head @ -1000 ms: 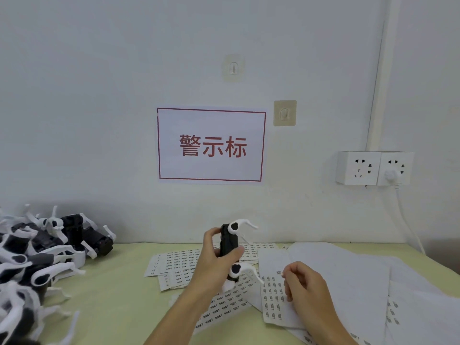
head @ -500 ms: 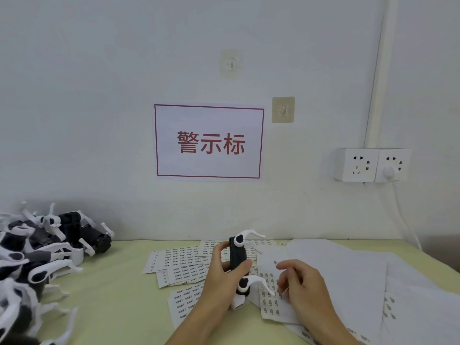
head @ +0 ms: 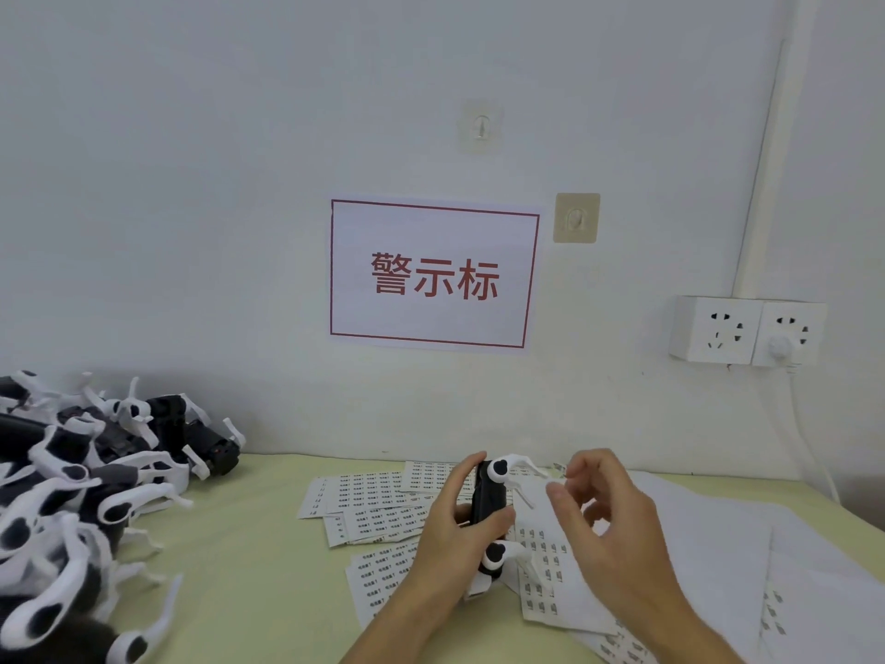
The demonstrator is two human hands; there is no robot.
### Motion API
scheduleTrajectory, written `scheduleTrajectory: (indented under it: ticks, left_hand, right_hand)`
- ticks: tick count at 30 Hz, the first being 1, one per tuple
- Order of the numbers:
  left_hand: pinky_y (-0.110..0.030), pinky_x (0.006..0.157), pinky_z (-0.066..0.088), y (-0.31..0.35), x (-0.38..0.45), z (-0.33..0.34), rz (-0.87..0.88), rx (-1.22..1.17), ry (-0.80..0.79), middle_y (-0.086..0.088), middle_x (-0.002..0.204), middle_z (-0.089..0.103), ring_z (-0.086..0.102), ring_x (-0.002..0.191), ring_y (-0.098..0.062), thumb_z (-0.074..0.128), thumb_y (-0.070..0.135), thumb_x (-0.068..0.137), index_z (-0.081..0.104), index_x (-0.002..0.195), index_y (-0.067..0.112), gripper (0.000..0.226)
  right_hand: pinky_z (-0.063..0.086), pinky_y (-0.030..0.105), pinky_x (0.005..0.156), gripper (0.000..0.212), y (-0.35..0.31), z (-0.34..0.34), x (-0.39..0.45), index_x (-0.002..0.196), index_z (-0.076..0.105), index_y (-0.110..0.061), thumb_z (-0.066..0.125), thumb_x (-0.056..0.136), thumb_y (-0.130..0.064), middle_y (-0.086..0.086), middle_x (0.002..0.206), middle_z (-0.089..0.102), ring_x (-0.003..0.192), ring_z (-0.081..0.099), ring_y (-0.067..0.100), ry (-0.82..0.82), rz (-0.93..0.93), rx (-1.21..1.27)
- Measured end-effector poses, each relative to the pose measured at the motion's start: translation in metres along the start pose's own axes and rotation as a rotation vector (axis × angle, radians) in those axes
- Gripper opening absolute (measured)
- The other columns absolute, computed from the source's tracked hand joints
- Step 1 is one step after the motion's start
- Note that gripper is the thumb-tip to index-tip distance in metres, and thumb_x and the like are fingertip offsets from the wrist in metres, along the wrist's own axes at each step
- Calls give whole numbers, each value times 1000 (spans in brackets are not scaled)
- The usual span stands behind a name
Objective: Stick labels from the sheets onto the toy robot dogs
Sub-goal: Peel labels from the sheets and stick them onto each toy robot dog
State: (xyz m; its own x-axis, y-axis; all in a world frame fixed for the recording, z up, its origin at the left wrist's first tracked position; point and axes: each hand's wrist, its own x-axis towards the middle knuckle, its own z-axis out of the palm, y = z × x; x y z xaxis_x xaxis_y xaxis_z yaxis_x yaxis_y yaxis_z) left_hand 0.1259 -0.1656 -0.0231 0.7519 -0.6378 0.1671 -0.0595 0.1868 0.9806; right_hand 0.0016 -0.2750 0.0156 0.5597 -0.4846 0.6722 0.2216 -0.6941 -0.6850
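The right hand had risen off the label sheet toward the toy robot dog; whether its pinched fingertips carried a label could not be told. The left hand gripped the dog upright above the table, probably presenting its flank for sticking.

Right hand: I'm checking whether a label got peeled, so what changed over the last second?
The right hand lifted off the label sheet toward the toy robot dog, fingers pinched; no label is discernible. The left hand still grips the dog upright.
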Motion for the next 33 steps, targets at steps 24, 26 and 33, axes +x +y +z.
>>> scheduleTrajectory:
  ticks: [24, 26, 33]
  left_hand:
    - [-25, 64, 56, 1, 5, -6, -49, -123, -3, -11, 107, 66, 74, 84, -23, 72, 0, 83, 63, 118, 50, 62]
    - [-23, 63, 55, 2, 4, -6, -44, -136, -5, -10, 110, 64, 74, 86, -24, 73, 1, 83, 64, 117, 52, 62]
    - [-51, 95, 54, -1, 5, -6, -38, -187, -50, 2, 131, 61, 71, 99, -39, 73, -2, 82, 64, 126, 43, 63]
  right_hand:
    - [42, 22, 60, 23, 1, 3, 65, 67, 63, -24, 67, 89, -20, -5, 63, 57, 58, 46, 6, -570, 56, -288]
    - [41, 22, 60, 25, 2, 1, 65, 66, 62, -26, 67, 89, -18, -5, 63, 55, 58, 45, 6, -586, 57, -309]
    - [36, 18, 55, 23, 2, 8, 66, 69, 64, -26, 66, 91, -18, -9, 61, 48, 54, 39, 5, -621, 49, -372]
